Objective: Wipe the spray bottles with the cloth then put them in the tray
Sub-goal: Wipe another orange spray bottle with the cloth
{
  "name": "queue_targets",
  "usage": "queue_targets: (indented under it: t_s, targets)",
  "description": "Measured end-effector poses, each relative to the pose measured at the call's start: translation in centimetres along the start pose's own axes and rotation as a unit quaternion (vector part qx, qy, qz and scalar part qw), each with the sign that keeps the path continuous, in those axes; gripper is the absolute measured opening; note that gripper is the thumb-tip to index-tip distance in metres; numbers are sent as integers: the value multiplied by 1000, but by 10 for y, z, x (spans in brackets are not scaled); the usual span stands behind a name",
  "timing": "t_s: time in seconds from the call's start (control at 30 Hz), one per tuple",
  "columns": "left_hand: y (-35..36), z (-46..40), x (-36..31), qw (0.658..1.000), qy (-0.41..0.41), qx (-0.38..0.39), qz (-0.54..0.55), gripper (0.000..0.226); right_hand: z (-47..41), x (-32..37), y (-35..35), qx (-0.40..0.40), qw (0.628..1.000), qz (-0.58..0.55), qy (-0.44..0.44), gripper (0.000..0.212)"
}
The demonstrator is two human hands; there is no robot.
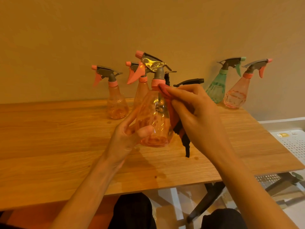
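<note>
Indoors, at a wood-grain table (pixel 49 138) against a plain tan wall (pixel 148 27), left hand (pixel 127 138) gripping a clear pink plastic spray bottle (pixel 153 116) above the tabletop, right hand (pixel 194 113) pinching a red-and-black cloth (pixel 179 129) against its neck, white perforated tray (pixel 293 144) at right.

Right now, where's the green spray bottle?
The green spray bottle stands at the back right of the wooden table against the wall, just left of a pink bottle at the far right.
</note>
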State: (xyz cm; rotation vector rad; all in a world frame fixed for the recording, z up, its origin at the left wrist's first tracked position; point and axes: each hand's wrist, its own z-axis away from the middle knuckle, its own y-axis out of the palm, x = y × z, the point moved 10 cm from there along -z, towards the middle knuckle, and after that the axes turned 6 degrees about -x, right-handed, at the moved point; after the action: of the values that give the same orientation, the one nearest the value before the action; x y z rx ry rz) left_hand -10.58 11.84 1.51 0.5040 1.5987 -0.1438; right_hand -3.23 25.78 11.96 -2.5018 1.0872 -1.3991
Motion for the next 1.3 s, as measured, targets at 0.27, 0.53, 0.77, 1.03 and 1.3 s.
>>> queue_targets:
  t_s: [0.27,0.53,0.77,1.03,1.3]
  targets:
    - [-2,-2,2,1000,16,-8,-18,110,52,13,18,-33,984,132,-114,42]
    - [-1,-1,6,999,17,-3,-28,106,23,16,4,-78,983,119,-114,42]
    - [-1,-2,5,1000,14,-14,-9,102,42,12,15,-45,983,133,-123,45]
    - [2,-2,5,1000,10,-5,-15,107,36,9,7,-68,985,109,-117,43]
    - [1,-7,0,1000,11,-21,-4,107,54,8,14,-75,982,108,-134,40]
